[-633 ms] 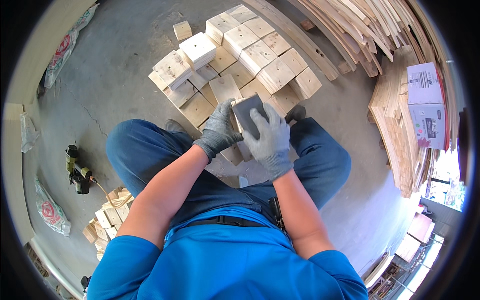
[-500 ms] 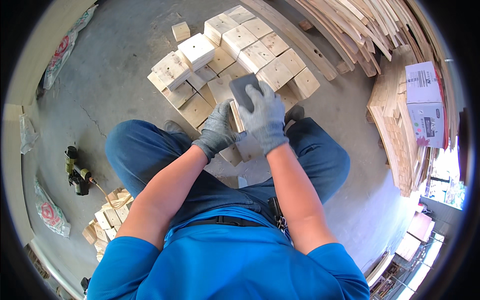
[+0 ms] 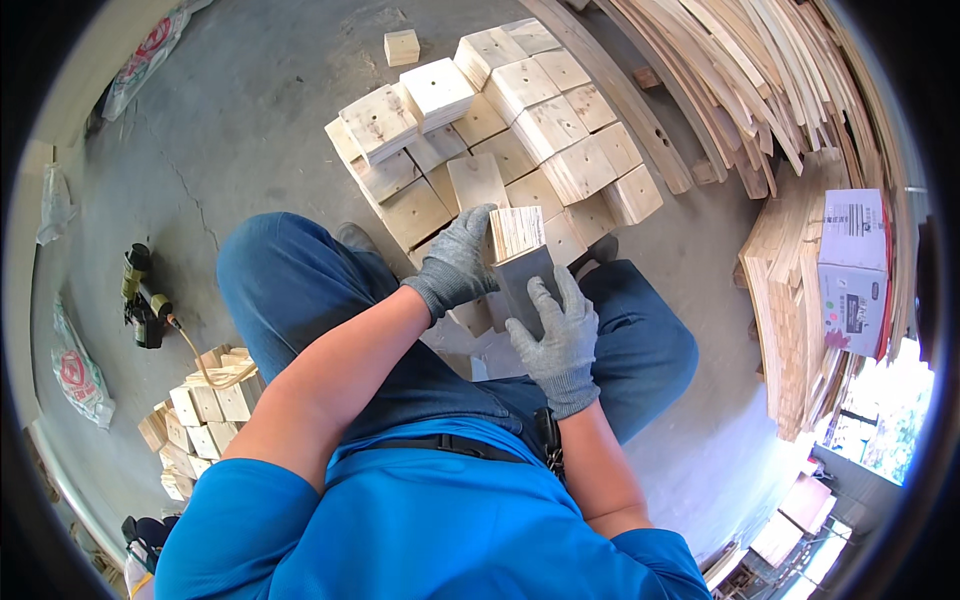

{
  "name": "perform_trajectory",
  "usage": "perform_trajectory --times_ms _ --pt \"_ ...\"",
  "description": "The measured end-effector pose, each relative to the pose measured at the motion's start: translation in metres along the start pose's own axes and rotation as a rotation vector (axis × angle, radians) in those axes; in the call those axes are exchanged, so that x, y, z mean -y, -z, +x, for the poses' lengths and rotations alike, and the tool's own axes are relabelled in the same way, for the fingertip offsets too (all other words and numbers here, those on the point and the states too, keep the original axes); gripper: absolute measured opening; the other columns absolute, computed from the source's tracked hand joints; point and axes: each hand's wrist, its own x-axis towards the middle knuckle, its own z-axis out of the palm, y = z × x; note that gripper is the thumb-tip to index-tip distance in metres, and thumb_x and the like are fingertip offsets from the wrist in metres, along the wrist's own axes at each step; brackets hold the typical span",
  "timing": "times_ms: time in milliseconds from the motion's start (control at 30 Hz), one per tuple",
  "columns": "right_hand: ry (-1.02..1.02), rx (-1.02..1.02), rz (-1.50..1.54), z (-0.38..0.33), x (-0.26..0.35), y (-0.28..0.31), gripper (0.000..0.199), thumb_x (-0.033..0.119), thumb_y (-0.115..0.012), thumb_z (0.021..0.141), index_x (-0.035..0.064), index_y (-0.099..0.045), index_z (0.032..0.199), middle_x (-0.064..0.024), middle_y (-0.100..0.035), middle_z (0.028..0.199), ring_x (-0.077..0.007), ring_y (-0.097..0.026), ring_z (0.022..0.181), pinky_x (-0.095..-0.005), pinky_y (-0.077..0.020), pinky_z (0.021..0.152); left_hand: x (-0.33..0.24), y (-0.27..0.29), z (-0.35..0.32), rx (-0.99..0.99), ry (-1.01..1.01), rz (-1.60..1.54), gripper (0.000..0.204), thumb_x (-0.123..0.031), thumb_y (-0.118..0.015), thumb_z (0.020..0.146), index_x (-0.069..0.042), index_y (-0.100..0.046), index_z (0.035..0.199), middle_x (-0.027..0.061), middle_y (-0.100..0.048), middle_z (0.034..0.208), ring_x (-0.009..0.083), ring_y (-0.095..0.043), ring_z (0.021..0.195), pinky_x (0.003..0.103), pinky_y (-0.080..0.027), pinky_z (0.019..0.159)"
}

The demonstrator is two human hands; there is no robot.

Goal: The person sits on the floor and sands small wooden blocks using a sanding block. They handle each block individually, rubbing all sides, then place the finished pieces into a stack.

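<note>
Between my knees, my left hand (image 3: 457,262), in a grey work glove, grips the left side of a pale wooden block (image 3: 518,232) whose upturned face shows rough, layered grain. My right hand (image 3: 560,335), gloved likewise, has its fingers on a dark grey sanding block (image 3: 527,288). That sanding block lies flat along the near side of the wooden block. Just beyond my hands is a stepped pile of square wooden blocks (image 3: 415,213), several with a small dark hole on top. The palm of my right hand is hidden.
One loose wood block (image 3: 402,47) lies past the pile. Long planks (image 3: 720,90) fill the far right, near a stacked wood pile (image 3: 785,290) and a white carton (image 3: 853,270). At left are a nail gun (image 3: 146,298) with a hose and a smaller block heap (image 3: 205,410).
My right hand and the sanding block have come down toward me, from above the wooden block to its near side. The wooden block now shows its layered face upward. The view has shifted slightly.
</note>
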Motion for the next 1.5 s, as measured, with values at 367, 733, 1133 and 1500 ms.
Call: perform_trajectory --times_ms 367,733,1133,1500 --pt "-0.076 -0.030 -0.071 0.135 -0.008 -0.030 0.059 0.033 -0.085 0.084 0.0177 -0.070 0.139 -0.0174 -0.058 0.150 -0.0433 -0.067 0.118 -0.0549 -0.0541 0.101 -0.004 0.003 0.007 0.061 0.083 -0.041 0.110 -0.039 -0.096 0.069 -0.004 -0.040 0.157 0.0249 -0.052 0.149 0.0422 -0.055 0.139 0.046 -0.047 0.118" --pt "-0.007 0.019 -0.010 -0.006 0.000 -0.001 0.066 0.030 -0.086 0.081 0.0163 -0.068 0.143 -0.0216 -0.051 0.157 -0.0461 -0.059 0.125 -0.0586 -0.0482 0.105 0.003 -0.001 0.000 0.029 0.005 -0.017 0.110 -0.031 -0.097 0.066 -0.005 -0.041 0.157 0.0244 -0.053 0.149 0.0440 -0.053 0.140 0.047 -0.047 0.119" --pt "-0.127 0.054 -0.067 0.144 -0.003 -0.025 0.061 0.033 -0.084 0.084 0.0160 -0.069 0.140 -0.0181 -0.057 0.152 -0.0425 -0.067 0.120 -0.0553 -0.0527 0.103 -0.002 0.001 0.007 0.029 0.056 -0.070 0.105 -0.036 -0.095 0.070 -0.005 -0.042 0.155 0.0245 -0.055 0.145 0.0434 -0.057 0.136 0.046 -0.048 0.117" --pt "-0.060 -0.013 -0.001 0.022 -0.015 -0.006 0.068 0.030 -0.089 0.080 0.0165 -0.067 0.143 -0.0207 -0.053 0.156 -0.0452 -0.059 0.128 -0.0566 -0.0496 0.107 0.000 0.001 0.001 0.028 0.059 -0.054 0.103 -0.036 -0.095 0.070 -0.007 -0.044 0.155 0.0243 -0.055 0.147 0.0438 -0.057 0.137 0.047 -0.049 0.117"
